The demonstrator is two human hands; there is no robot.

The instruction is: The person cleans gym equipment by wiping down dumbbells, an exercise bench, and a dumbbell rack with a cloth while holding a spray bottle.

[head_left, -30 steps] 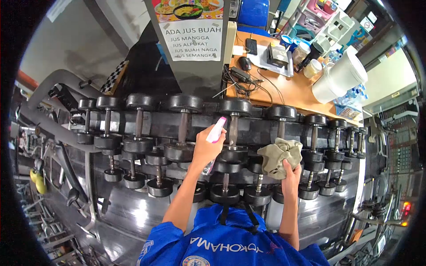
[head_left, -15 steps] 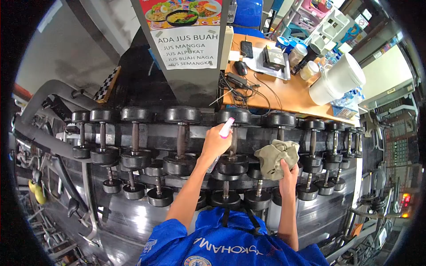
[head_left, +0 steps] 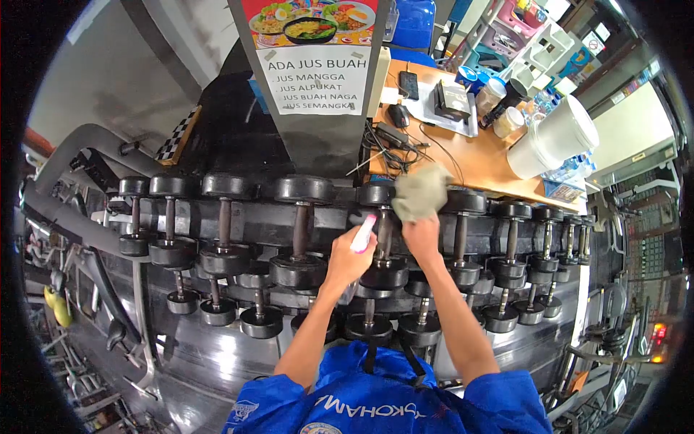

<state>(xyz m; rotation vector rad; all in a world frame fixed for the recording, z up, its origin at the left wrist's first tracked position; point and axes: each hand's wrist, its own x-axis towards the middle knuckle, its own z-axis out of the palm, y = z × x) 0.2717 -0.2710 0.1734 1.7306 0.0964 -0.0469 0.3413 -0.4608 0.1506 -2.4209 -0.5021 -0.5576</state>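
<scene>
Okay, both grips loaded: right hand (head_left: 421,237) clenched on a bunched cloth (head_left: 421,192), left hand (head_left: 351,254) wrapped round a spray bottle (head_left: 364,235) just below its head; can't tell if a finger is on the trigger. Both sit around frame centre. Cloth should handle light and limp, nothing to break; grab anywhere, bunched is best. Bottle probably light too, semi-stiff plastic, maybe slick if wet; fill level not visible, so hold at the neck. Nearest the hands: a dumbbell (head_left: 385,230), centre frame. Likely heavy, rigid, not fragile; rounded heads look smooth, so take the handle. Looks: cloth grey-green, blurred; bottle head white with pink edging, body mostly hidden. Dumbbell has black round heads, grey-brown handle. Cloth overlaps its upper head's right side; contact unclear. Further out, neighbouring dumbbells (head_left: 301,230) run left and right in two rows; cluttered wooden surface (head_left: 477,158) upper right.
</scene>
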